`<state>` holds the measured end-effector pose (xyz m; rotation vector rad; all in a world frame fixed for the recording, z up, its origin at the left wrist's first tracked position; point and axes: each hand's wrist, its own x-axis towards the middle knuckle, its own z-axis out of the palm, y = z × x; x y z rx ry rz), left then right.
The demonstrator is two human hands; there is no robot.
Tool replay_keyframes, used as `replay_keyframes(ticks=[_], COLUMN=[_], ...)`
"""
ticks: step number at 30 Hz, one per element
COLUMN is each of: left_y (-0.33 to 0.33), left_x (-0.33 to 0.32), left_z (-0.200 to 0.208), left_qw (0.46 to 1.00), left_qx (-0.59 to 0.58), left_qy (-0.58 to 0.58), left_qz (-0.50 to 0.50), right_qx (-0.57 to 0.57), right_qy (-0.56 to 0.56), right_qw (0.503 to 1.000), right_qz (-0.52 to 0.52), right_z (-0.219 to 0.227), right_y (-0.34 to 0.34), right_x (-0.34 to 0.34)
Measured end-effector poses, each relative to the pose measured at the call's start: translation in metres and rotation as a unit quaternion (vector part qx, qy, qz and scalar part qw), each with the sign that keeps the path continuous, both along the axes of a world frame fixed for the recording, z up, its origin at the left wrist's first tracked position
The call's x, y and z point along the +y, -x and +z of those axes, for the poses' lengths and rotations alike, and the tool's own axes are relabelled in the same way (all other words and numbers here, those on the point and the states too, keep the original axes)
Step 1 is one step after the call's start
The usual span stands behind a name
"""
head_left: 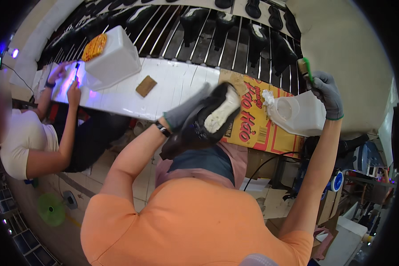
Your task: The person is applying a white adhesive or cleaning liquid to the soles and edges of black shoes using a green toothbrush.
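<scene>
My left hand [186, 109], in a grey glove, grips a black shoe upper on its last [193, 131] above the table's front edge. Its whitish underside [222, 111] is turned up, and the fingers are partly hidden behind the shoe. Raised at the right, my gloved right hand [326, 91] is closed around a green-handled brush [307, 68], bristles up and well apart from the shoe. Below that hand lies a translucent white plastic container [308, 111] with a round clear cup [287, 107] at its left end.
Behind the table [173, 73] runs a roller conveyor [175, 33] bearing several black shoes [223, 26]. Printed yellow cardboard [270, 128] covers the table's right part. A white bin [111, 62] and brown scrap [146, 86] are left. There a co-worker [31, 137] works under purplish light.
</scene>
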<state>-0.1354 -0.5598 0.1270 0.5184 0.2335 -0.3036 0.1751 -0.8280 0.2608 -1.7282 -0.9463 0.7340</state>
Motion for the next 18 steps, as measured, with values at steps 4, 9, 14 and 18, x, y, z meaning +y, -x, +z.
replay_keyframes(ticks=[4, 9, 14, 18], left_y=[-0.002, 0.029, 0.093, 0.112], left_x=[0.059, 0.053, 0.018, 0.004], left_z=[0.004, -0.015, -0.027, -0.042], left_qw=[0.791, 0.598, 0.453, 0.327], left_qx=[0.074, 0.017, -0.185, -0.138], left_qy=[-0.607, -0.792, -0.834, -0.929], left_qz=[0.035, 0.119, 0.254, 0.104], right_qx=[0.071, 0.152, 0.12, 0.119], right_qy=[-0.126, -0.306, -0.273, -0.265], right_qw=[0.974, 0.92, 0.928, 0.929], right_qz=[-0.175, -0.193, -0.225, -0.232], right_z=[-0.041, -0.072, -0.075, -0.074], right_y=[-0.045, -0.057, -0.056, -0.053], right_x=[-0.037, -0.058, -0.061, -0.06])
